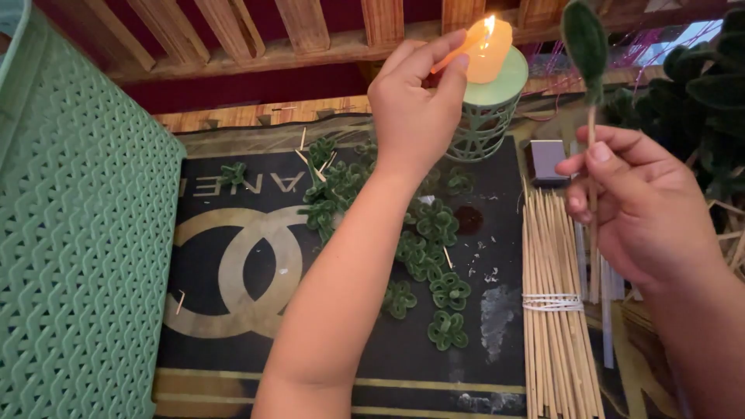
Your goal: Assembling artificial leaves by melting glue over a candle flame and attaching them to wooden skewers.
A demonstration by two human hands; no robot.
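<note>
My left hand (415,101) pinches a thin orange stick (452,54) and holds its tip at the flame of a lit yellow candle (490,51). The candle stands on a pale green lattice holder (487,116). My right hand (640,206) grips a wooden skewer (592,147) upright, topped with a dark green fuzzy leaf (584,43). Several green fuzzy flower shapes (434,268) lie scattered on the black mat (233,233) under my left forearm.
A bundle of bamboo skewers (552,310) tied with white string lies beside my right hand. A large green woven plastic basket (74,233) fills the left side. A small dark box (548,159) sits near the candle holder. Green foliage (714,85) stands at the right.
</note>
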